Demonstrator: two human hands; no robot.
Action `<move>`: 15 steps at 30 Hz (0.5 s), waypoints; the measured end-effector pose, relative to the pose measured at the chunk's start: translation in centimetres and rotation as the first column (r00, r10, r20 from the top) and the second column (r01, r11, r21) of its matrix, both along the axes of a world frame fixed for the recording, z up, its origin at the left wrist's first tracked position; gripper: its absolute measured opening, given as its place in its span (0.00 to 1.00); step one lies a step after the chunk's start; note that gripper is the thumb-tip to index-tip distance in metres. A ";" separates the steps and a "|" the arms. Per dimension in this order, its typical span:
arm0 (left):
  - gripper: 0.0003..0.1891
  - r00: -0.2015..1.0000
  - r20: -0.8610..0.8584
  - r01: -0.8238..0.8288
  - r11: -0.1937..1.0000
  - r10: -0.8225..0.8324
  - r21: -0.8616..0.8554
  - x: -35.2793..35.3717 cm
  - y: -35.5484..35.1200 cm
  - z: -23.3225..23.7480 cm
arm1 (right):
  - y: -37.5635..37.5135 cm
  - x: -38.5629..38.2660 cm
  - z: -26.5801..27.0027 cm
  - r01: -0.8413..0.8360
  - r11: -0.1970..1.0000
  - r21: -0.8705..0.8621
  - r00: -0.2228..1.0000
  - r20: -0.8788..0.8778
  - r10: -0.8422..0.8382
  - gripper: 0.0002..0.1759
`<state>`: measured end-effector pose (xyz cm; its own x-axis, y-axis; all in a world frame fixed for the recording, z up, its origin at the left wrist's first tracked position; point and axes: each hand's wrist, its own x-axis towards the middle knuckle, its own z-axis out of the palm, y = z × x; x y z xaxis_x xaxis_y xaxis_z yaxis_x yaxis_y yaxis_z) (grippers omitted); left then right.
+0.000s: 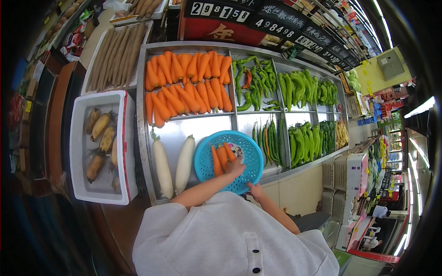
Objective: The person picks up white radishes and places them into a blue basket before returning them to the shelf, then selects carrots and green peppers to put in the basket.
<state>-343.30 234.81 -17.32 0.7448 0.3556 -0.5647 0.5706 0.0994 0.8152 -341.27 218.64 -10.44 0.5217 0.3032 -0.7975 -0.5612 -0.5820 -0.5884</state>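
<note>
A round blue plastic basket (202, 154) with holes in its sides rests over the front edge of the metal display, beside two white radishes (185, 161). Inside it lie several carrots (222, 158) and a patch of printed paper or label, partly covered. My left hand (235, 169) reaches into the basket, its fingers closed on the end of the rightmost carrot. At the basket's near right rim, my right hand (256, 190) grips the edge, most of its fingers hidden below.
Rows of carrots (189, 66) fill the rear left compartment. Green peppers (299, 87) and long thin chillies (272, 140) lie to the right. A white foam box (77, 152) with brownish roots stands at left, before a tray of long yams (116, 57). Price boards (276, 27) stand behind.
</note>
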 end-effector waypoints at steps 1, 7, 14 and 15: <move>0.27 0.994 -0.007 -0.107 0.994 0.108 0.032 0.3 -0.4 -0.7 | -0.1 0.0 0.0 -0.007 1.000 0.001 1.000 0.002 0.007 0.22; 0.23 0.980 0.155 -0.150 0.976 0.125 0.157 1.2 -0.7 -3.4 | 0.3 -0.2 0.0 -0.009 0.999 -0.044 1.000 0.009 0.009 0.20; 0.17 0.940 0.318 -0.184 0.969 0.124 0.164 -1.8 0.7 -0.8 | 0.2 -0.1 0.2 0.002 0.999 -0.046 1.000 0.021 -0.001 0.21; 0.15 0.936 0.347 -0.120 0.977 0.052 0.177 -3.9 1.7 2.5 | 0.2 -0.1 0.1 0.000 0.999 -0.036 1.000 0.016 0.001 0.22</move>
<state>-347.19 236.55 -14.81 0.8409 0.5033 -0.1988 0.2537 -0.0421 0.9664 -341.35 218.80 -10.32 0.5345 0.2744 -0.7994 -0.5516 -0.6033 -0.5759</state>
